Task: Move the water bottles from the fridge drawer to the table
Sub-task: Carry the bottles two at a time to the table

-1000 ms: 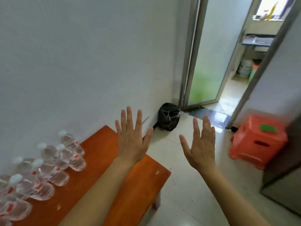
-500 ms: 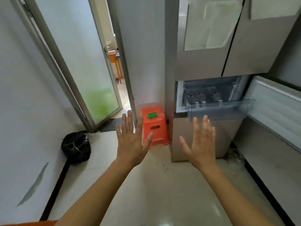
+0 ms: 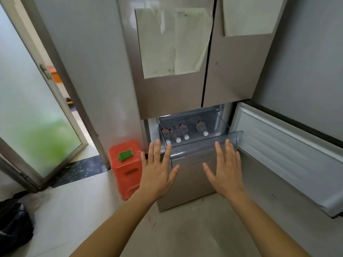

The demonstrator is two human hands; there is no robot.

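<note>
Orange stool [image 3: 128, 175]; bottles [image 3: 182, 129] w/ white caps [image 3: 178, 140]

Four clear water bottles [image 3: 178, 131] with white caps and red labels lie on their sides, caps toward the camera, in the pulled-out clear fridge drawer [image 3: 230, 135] at frame centre. Three huddle left; one lies apart, right.

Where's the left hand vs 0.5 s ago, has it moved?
Yes. The left hand was left of the orange stool; now it is right of it, reaching toward the fridge drawer.
</note>
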